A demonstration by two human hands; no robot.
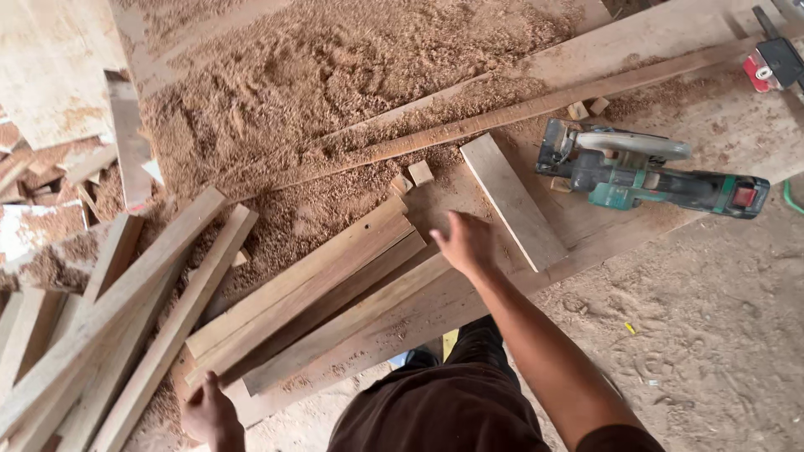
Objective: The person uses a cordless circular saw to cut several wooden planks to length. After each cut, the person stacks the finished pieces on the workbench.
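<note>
Nearest the camera, the left hand [209,412] sits at the low end of a bundle of wooden slats [310,293], its fingers curled down over the ends so that it steadies them from sliding toward the person; whether they actually clamp a slat cannot be told, since the hand shows only from the back. The slats lie side by side, flush and parallel, slanting up to the right across a wide board [435,310] that serves as the table, which keeps them off the dirt floor [712,335]. At their upper end the right hand [465,243] rests flat on the wood with its fingers apart and stretched, gripping nothing, placed where it can press the stack together. Just beside that hand lies a short plank [512,201], set apart from the bundle. To the left a loose heap of longer strips [126,318] leans in a fan. Beyond the plank a circular saw [645,172] lies on its side on the table, blade guard up, near at hand. A long thin batten [502,117] crosses behind, and thick sawdust [318,75] covers the far ground.
</note>
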